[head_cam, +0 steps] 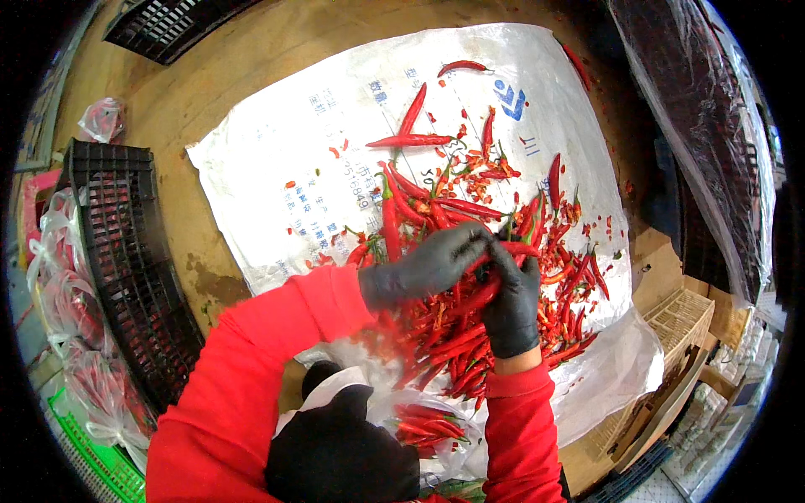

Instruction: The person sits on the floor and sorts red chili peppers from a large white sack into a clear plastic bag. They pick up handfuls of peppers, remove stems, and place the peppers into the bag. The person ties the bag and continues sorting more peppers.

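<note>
Both my hands wear dark gloves and meet over a heap of red chili peppers (449, 342) on a white woven sack (270, 151). My right hand (516, 302) is closed around several red chilies (481, 295). My left hand (434, 261) reaches across from the left, its fingers bent against the same chilies; its fingertips are partly hidden, so its hold is unclear. Whole chilies and broken red bits lie beyond and to the right of my hands. Close to my body, a clear plastic bag (468, 415) holds more red chilies.
A black plastic crate (126, 251) stands at the left, beside tied clear bags of chilies (72, 302) and a green crate (94, 453). Another black crate (170, 25) is at the top left. Plastic-wrapped dark stacked goods (704, 138) and a beige crate (679, 320) stand at the right.
</note>
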Demonstrator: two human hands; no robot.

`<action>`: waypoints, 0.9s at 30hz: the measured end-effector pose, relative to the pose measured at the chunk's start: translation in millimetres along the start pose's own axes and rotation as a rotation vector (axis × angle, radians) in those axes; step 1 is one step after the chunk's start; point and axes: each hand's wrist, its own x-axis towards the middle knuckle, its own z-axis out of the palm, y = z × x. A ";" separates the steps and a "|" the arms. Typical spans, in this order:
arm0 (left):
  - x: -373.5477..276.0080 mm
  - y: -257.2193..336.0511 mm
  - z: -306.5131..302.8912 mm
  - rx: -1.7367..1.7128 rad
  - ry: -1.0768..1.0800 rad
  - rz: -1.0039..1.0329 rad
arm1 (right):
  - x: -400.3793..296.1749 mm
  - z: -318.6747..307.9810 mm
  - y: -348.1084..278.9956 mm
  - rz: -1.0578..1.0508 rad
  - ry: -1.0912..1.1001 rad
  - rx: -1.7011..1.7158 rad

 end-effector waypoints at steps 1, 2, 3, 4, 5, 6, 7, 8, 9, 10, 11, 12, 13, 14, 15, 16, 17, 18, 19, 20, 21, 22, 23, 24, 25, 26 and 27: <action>-0.7 -0.6 -1.8 0.158 -0.117 -0.044 | -2.9 -5.4 3.4 -0.022 0.039 0.029; -1.5 -0.9 -6.9 0.315 -0.234 -0.088 | -4.6 -13.9 8.8 -0.045 0.079 0.057; -0.2 0.9 -10.3 0.463 -0.354 -0.129 | -6.3 -23.0 9.6 -0.069 0.126 0.080; 6.4 13.3 -19.6 0.525 -0.249 -0.188 | -8.7 -29.2 5.5 -0.088 0.201 0.109; 13.1 7.7 -26.6 0.658 -0.156 -0.035 | -6.9 -55.3 6.1 -0.052 0.056 0.148; 22.3 1.1 -35.1 0.794 -0.060 0.126 | -7.1 -62.4 4.2 -0.056 0.086 0.139; 30.2 -6.0 -41.4 0.925 0.045 0.286 | -7.4 -64.6 3.0 -0.058 0.112 0.127; 38.6 -14.9 -43.3 1.023 -0.029 0.272 | -8.9 -61.4 1.5 -0.025 0.149 0.174; 46.8 -20.6 -43.4 1.122 -0.103 0.254 | -10.5 -54.9 0.0 0.010 0.185 0.221; 51.0 -25.2 -41.8 1.220 -0.178 0.235 | -11.3 -51.4 -0.9 0.045 0.220 0.267; 52.0 -29.3 -39.5 1.256 -0.219 0.190 | -11.6 -51.8 -0.7 0.060 0.149 0.258; 54.7 -29.0 -35.1 1.286 -0.265 0.150 | -12.3 -54.8 -0.4 0.072 0.086 0.248; 56.3 -28.6 -32.1 1.316 -0.310 0.109 | -12.9 -57.7 0.2 0.084 0.023 0.238; 54.8 -27.7 -31.2 1.082 -0.243 -0.003 | -13.0 -60.1 0.6 0.097 -0.042 0.228; 50.5 -25.7 -31.6 0.848 -0.180 -0.111 | -11.7 -61.0 2.1 0.110 -0.037 0.244; 46.1 -23.7 -30.7 0.612 -0.116 -0.216 | -8.9 -60.3 3.6 0.123 -0.032 0.260; 41.8 -21.6 -27.9 0.481 -0.115 -0.211 | -6.1 -58.5 4.6 0.135 -0.028 0.275; 33.9 -18.7 -26.9 0.356 -0.108 -0.212 | -3.4 -52.8 6.4 0.103 -0.027 0.304; 25.1 -15.3 -24.3 0.229 -0.100 -0.211 | -0.6 -54.3 9.2 0.088 -0.074 0.282; 12.6 -24.7 -12.4 0.162 -0.010 -0.001 | 4.0 -58.6 13.9 0.073 -0.122 0.259; 3.6 -16.0 -6.2 0.207 -0.137 -0.086 | 7.7 -60.2 18.0 0.059 -0.169 0.238; -4.5 -5.2 -2.0 0.250 -0.262 -0.170 | 5.6 -47.9 17.0 0.071 -0.070 0.248; -15.4 1.8 4.3 0.287 -0.279 -0.190 | 1.9 -38.8 16.1 0.033 -0.017 0.169; -27.1 8.0 9.7 0.323 -0.290 -0.211 | -1.6 -29.4 15.0 -0.005 0.032 0.087; -32.3 14.5 10.0 0.357 -0.304 -0.234 | -4.8 -22.6 12.2 -0.042 0.082 0.005; -33.1 20.6 4.9 0.387 -0.380 -0.246 | -11.7 -19.8 9.0 -0.018 0.088 0.007; -33.4 30.5 -2.1 0.416 -0.455 -0.258 | -14.6 -22.3 9.7 -0.020 0.095 0.012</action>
